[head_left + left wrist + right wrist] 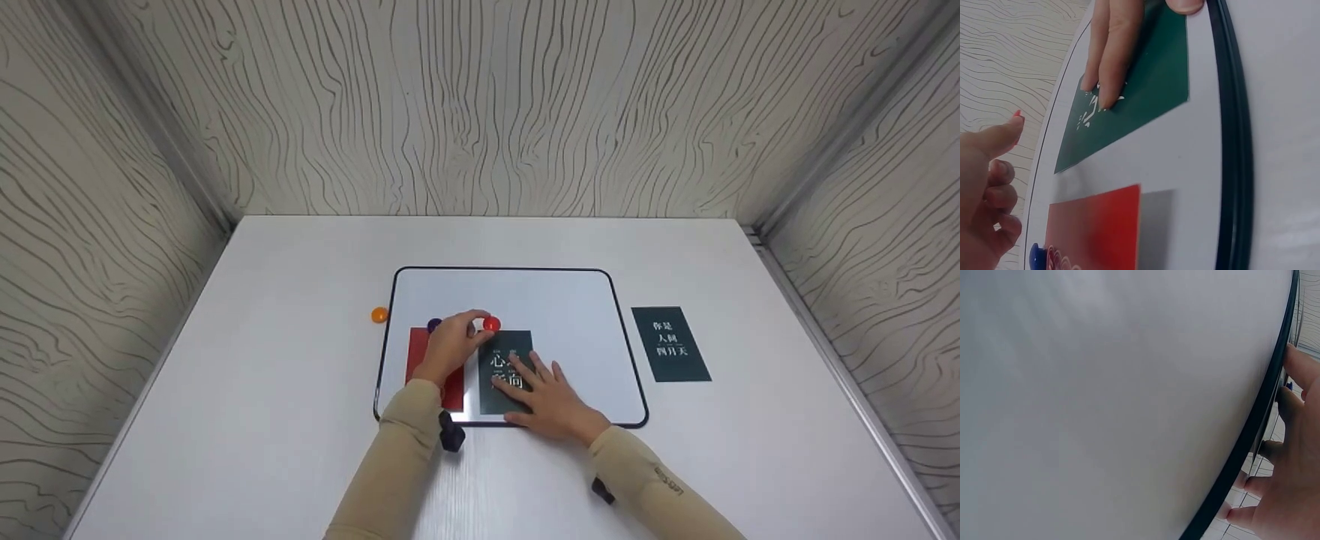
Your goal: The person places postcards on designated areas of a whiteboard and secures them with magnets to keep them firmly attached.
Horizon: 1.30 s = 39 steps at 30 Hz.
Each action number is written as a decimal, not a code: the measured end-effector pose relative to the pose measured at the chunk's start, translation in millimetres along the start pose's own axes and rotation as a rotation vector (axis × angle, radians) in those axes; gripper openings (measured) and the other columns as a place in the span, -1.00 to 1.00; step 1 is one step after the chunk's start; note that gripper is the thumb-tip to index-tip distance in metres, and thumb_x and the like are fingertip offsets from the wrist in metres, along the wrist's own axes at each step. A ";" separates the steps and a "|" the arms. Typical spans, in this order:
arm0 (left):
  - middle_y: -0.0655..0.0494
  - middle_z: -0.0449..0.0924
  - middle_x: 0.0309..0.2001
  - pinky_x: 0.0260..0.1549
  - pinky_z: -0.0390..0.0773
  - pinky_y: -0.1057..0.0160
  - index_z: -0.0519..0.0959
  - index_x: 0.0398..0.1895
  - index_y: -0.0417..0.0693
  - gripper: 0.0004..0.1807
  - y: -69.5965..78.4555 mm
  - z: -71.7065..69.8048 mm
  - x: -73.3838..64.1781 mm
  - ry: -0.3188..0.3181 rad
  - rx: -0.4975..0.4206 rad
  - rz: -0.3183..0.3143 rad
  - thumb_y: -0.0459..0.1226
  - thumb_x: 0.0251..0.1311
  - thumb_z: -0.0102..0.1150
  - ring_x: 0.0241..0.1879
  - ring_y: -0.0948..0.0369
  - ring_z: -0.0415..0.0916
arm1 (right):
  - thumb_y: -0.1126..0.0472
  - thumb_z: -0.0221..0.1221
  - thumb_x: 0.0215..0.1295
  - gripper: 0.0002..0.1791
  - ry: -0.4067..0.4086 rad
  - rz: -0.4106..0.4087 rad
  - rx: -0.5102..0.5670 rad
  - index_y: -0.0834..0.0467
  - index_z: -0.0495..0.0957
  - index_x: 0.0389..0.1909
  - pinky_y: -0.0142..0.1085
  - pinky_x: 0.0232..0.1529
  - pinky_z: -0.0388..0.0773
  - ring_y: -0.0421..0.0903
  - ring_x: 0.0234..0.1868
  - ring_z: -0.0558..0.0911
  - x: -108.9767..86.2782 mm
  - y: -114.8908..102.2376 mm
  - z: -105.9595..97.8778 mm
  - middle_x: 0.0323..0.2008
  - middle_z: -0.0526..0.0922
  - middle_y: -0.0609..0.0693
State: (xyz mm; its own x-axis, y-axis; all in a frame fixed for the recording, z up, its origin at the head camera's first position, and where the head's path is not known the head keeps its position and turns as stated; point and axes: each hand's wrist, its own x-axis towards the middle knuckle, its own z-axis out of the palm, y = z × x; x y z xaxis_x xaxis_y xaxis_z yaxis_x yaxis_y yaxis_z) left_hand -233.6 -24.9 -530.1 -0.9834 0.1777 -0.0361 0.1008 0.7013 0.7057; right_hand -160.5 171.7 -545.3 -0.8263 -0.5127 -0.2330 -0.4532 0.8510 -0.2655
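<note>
My left hand (448, 346) pinches a round red magnet (491, 324) between thumb and fingers, at the top edge of a dark green card (517, 341) with white characters. In the left wrist view only a sliver of red shows past the thumb of the left hand (985, 191). With fingers spread, my right hand (553, 403) rests on the lower right of the green card, covering some of its characters. Beneath both lies a whiteboard (570, 300) with a black rim. A red card (417, 352), partly hidden by my left hand, has a dark blue magnet (1037, 257) at its top.
An orange magnet (379, 315) sits just beyond the board's left rim on the white table (300, 337). Another dark green card (670, 364) with white characters lies to the right of the board. Wood-patterned panels (480, 112) enclose the back and sides.
</note>
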 end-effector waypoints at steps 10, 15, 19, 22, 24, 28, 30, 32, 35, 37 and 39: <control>0.08 0.65 -0.25 -0.19 0.63 0.25 0.53 0.19 0.20 -0.57 3.4 4.1 5.4 -0.007 0.027 -0.003 -0.07 0.23 0.21 -0.33 0.25 0.47 | -0.28 0.00 0.32 -0.33 0.005 -0.010 0.011 -0.28 0.17 0.43 0.35 0.47 -0.09 0.31 0.55 -0.08 -0.5 0.4 0.0 0.56 -0.03 0.09; 0.08 0.66 -0.21 -0.11 0.63 0.24 0.54 0.18 0.17 -0.58 4.4 5.5 7.8 -0.009 0.024 0.005 -0.09 0.24 0.20 -0.31 0.25 0.47 | -0.28 0.00 0.33 -0.34 0.014 -0.015 -0.003 -0.28 0.17 0.43 0.35 0.46 -0.07 0.31 0.55 -0.06 0.6 2.0 1.8 0.55 -0.01 0.10; 0.08 0.66 -0.18 -0.07 0.62 0.22 0.53 0.19 0.17 -0.58 4.8 7.4 10.9 -0.018 0.012 -0.001 -0.09 0.25 0.19 -0.28 0.24 0.47 | -0.29 0.00 0.32 -0.33 0.011 -0.010 -0.002 -0.29 0.16 0.43 0.36 0.45 -0.06 0.31 0.55 -0.07 0.8 2.7 2.0 0.56 -0.01 0.10; 0.06 0.66 -0.13 -0.03 0.62 0.19 0.53 0.19 0.16 -0.59 5.3 8.8 13.5 -0.028 0.001 -0.008 -0.09 0.27 0.18 -0.25 0.22 0.49 | -0.29 0.00 0.32 -0.33 0.008 -0.010 0.001 -0.29 0.17 0.43 0.36 0.45 -0.06 0.32 0.55 -0.07 0.7 2.6 1.6 0.56 -0.02 0.10; 0.06 0.67 -0.09 0.02 0.63 0.17 0.53 0.18 0.15 -0.59 6.0 9.3 14.5 -0.033 -0.012 -0.018 -0.09 0.27 0.18 -0.23 0.20 0.50 | -0.30 0.00 0.32 -0.33 0.006 -0.011 0.006 -0.29 0.16 0.43 0.36 0.45 -0.07 0.31 0.55 -0.08 0.5 2.4 1.3 0.56 -0.02 0.09; 0.05 0.66 -0.02 0.09 0.61 0.12 0.53 0.19 0.15 -0.59 7.2 11.0 16.2 -0.045 -0.021 -0.038 -0.10 0.27 0.18 -0.18 0.19 0.52 | -0.29 0.00 0.32 -0.33 0.003 -0.006 0.019 -0.29 0.16 0.43 0.36 0.46 -0.09 0.31 0.56 -0.10 0.1 1.7 0.2 0.56 -0.04 0.08; 0.04 0.66 -0.01 0.09 0.61 0.10 0.53 0.18 0.14 -0.59 7.3 12.2 16.5 -0.045 -0.010 -0.037 -0.11 0.27 0.18 -0.17 0.17 0.52 | -0.30 0.00 0.32 -0.33 0.003 -0.005 0.019 -0.29 0.16 0.43 0.35 0.46 -0.10 0.31 0.56 -0.10 0.2 1.3 -0.4 0.56 -0.04 0.08; 0.03 0.66 -0.01 0.08 0.61 0.10 0.54 0.17 0.13 -0.60 6.8 13.6 16.4 -0.041 0.008 -0.030 -0.12 0.26 0.19 -0.16 0.16 0.54 | -0.30 0.00 0.32 -0.33 0.002 -0.006 0.022 -0.29 0.16 0.43 0.35 0.46 -0.10 0.31 0.56 -0.10 0.3 1.0 -0.6 0.56 -0.04 0.08; 0.03 0.67 0.03 0.13 0.60 0.09 0.55 0.15 0.11 -0.61 6.5 16.2 16.0 -0.035 0.035 -0.017 -0.12 0.26 0.19 -0.12 0.16 0.58 | -0.30 0.00 0.32 -0.33 -0.002 -0.006 0.021 -0.30 0.15 0.44 0.35 0.46 -0.10 0.31 0.56 -0.10 0.2 0.6 -0.6 0.57 -0.05 0.08; 0.03 0.66 0.07 0.16 0.58 0.08 0.55 0.15 0.11 -0.61 7.1 17.9 15.3 -0.038 0.039 -0.015 -0.13 0.26 0.19 -0.07 0.15 0.60 | -0.29 0.00 0.32 -0.33 -0.008 -0.001 0.019 -0.30 0.15 0.44 0.34 0.47 -0.11 0.30 0.56 -0.11 -0.4 0.2 -1.0 0.57 -0.07 0.07; 0.02 0.65 0.09 0.19 0.56 0.06 0.56 0.15 0.10 -0.61 7.7 19.5 14.9 -0.038 0.043 -0.009 -0.12 0.26 0.19 -0.04 0.14 0.61 | -0.29 0.00 0.33 -0.33 -0.006 -0.002 0.013 -0.28 0.16 0.44 0.34 0.47 -0.09 0.30 0.56 -0.10 -1.1 -0.4 -1.5 0.56 -0.05 0.08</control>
State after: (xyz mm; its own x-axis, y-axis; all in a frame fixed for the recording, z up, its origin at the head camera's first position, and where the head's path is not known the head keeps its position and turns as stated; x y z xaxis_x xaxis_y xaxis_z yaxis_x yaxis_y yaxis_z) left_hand -244.5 -3.4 -539.0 -0.9779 0.1970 -0.0699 0.0993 0.7318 0.6742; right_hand -159.9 172.1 -543.5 -0.8233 -0.5152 -0.2381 -0.4503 0.8483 -0.2784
